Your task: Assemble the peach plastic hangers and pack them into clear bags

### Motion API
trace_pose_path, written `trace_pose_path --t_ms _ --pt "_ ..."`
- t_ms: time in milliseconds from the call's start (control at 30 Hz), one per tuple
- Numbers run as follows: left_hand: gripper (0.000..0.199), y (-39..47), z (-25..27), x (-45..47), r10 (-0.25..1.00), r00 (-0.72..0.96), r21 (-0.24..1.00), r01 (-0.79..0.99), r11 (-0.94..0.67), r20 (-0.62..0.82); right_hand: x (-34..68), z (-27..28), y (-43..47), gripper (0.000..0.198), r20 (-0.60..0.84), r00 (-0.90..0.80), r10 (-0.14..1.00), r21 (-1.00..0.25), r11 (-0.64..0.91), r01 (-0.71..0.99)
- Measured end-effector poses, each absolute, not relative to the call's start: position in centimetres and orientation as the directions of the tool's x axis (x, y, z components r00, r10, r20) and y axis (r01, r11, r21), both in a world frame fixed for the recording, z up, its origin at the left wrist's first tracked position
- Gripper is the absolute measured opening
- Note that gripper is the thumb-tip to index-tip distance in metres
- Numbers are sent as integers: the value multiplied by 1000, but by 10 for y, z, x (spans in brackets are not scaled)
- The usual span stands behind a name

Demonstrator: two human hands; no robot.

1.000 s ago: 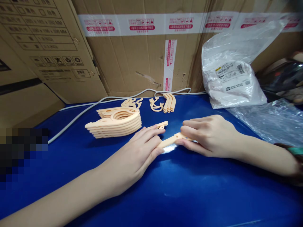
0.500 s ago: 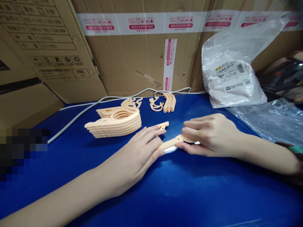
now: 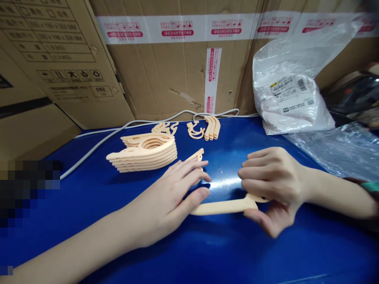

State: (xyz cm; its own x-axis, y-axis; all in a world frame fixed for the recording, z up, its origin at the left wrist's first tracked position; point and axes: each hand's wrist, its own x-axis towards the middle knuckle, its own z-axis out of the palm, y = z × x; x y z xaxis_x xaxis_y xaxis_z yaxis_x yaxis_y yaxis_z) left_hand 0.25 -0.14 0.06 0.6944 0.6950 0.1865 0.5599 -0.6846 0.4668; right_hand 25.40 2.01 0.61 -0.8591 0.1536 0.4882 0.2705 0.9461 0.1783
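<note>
My right hand (image 3: 271,181) has its fingers curled and its thumb at the end of a peach plastic folding hanger arm (image 3: 222,207), beside a small loop-like piece. The arm's other end runs under the thumb of my left hand (image 3: 176,193), whose fingers are stretched out and apart. Another peach hanger part (image 3: 197,156) shows past those fingers. My left hand hides whether it joins the arm. Behind it stands a neat stack of peach hangers (image 3: 145,156).
Loose peach hooks (image 3: 195,131) and several curved arms (image 3: 212,128) lie at the back of the blue table (image 3: 189,252). A white cable (image 3: 94,152) runs along the cardboard boxes (image 3: 166,75). At right are a white plastic bag (image 3: 293,94) and clear film (image 3: 340,150).
My right hand has moved right and turned, bringing the hanger arm closer to me and nearly level. My left thumb and fingers have spread apart. The part behind my left hand has shifted slightly left.
</note>
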Motion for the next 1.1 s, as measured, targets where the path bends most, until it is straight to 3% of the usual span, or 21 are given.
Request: trace_pose_path --t_ms 100,300,600,667,867,967,1100 --pt "30 4 0 0 699 690 469 562 -682 189 249 6 11 29 505 -848 160 67 972 223" --pt "28 12 -5 -2 683 671 451 534 -715 289 239 13 4 17 322 -917 234 -24 971 239" --pt "36 14 -7 -2 701 627 437 555 -708 339 240 11 17 27 267 -911 313 -241 937 252" --pt "38 14 -8 -2 711 618 433 570 -699 335 242 15 19 36 297 -898 323 -183 943 279" --pt "38 13 -8 -2 736 588 426 602 -675 335 251 25 23 45 347 -814 467 246 792 559" --pt "38 12 -8 -2 740 585 419 612 -671 331 250 22 22 49 301 -811 501 276 769 577" --pt "38 11 -10 -3 744 599 405 626 -666 297 242 17 15 54 276 -831 483 207 815 542"
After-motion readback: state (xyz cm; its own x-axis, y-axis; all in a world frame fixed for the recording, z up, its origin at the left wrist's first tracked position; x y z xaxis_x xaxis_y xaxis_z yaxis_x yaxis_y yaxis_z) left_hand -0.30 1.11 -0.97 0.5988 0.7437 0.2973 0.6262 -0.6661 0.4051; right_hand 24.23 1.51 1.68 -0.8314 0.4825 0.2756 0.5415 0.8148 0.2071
